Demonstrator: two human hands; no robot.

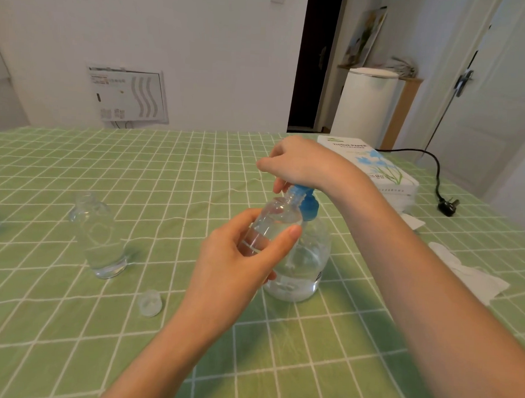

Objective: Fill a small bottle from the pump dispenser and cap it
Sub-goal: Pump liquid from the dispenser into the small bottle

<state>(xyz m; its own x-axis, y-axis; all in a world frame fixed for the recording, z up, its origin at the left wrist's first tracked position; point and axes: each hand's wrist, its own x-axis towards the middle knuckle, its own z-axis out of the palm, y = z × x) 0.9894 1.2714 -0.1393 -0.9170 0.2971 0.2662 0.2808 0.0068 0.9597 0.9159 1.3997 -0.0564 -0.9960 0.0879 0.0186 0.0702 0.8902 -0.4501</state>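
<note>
- At the middle of the table, my left hand [237,258] grips the small clear plastic bottle [277,220] round its body, tilting it so the open neck meets the spout.
- Just above, my right hand [302,164] lies over the blue plastic pump head [309,205] with its fingers curled down the front, placed to press. My two hands are close but apart.
- Below that head, the large round clear pump dispenser [309,261] stands upright on the green checked tablecloth [136,178], just behind the small bottle.
- The small bottle seems to hold some liquid, so I judge filling is under way.
- Near left, the small clear cap [149,302] lies loose on the cloth, handy for capping.
- Farther left stands a clear glass bottle [98,236], open at the top.
- Far right are a white tissue box [374,167], a crumpled white tissue [474,277] and a black plug [447,205].
</note>
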